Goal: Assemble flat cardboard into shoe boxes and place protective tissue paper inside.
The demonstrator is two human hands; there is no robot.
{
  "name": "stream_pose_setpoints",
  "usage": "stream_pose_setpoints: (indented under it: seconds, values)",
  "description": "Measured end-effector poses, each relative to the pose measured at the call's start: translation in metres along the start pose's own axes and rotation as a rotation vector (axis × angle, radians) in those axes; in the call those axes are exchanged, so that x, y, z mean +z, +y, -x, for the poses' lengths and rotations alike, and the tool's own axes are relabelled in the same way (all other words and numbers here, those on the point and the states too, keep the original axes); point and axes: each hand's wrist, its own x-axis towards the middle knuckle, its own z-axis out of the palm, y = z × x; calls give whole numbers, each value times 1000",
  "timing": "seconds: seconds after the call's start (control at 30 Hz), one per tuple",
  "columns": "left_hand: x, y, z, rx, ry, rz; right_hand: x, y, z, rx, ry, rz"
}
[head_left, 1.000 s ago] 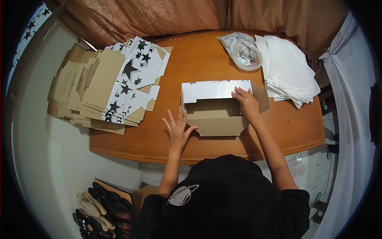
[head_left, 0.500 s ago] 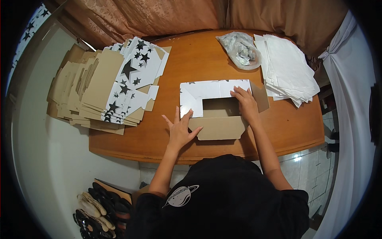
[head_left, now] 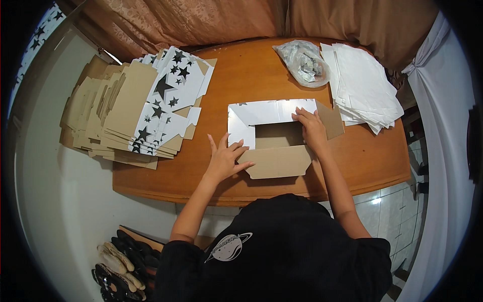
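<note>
A part-folded cardboard box stands on the table in front of me, brown outside. White flaps with dark stars are turned in along its far and left sides, around a dark opening. Its near flap hangs towards me, and a brown flap sticks out at the right. My left hand is open with spread fingers, its fingertips against the box's left white flap and near edge. At the far right corner, my right hand grips the box, fingers over the white flap and thumb towards the opening.
A tall stack of flat cardboard blanks, some star-printed, lies at the left of the wooden table. A clear plastic bag of small pieces and a pile of white sheets lie far right. Shoes sit below left.
My left hand has shifted slightly left, its forearm swinging outwards. The box has turned a little, and its right brown flap reaches further out. My right hand keeps its place at the corner.
</note>
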Motion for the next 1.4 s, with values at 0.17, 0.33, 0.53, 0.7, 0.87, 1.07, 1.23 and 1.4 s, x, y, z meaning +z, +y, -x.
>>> stream_pose_setpoints:
  seconds: [0.17,0.33,0.53,0.7,0.87,1.07,1.23,1.4]
  values:
    - [0,2,1,-22,-19,-8,-3,-4,1,2,-2,-21]
    - [-1,16,23,-60,40,64,-9,-15,20,1,-38,-45]
    - [1,36,21,-172,57,88,-10,-17,36,-10,-61,-35]
    - [20,62,-40,38,136,159,-27,-35,32,31,-107,-124]
    - [45,77,-59,129,51,165,-57,-53,60,-208,42,-258]
    - [54,77,-58,48,24,87,-60,-48,100,26,496,-152]
    - [53,79,-60,59,24,61,-41,-47,99,280,423,-785]
    - [56,76,-58,42,15,73,-32,-46,97,186,-176,-130]
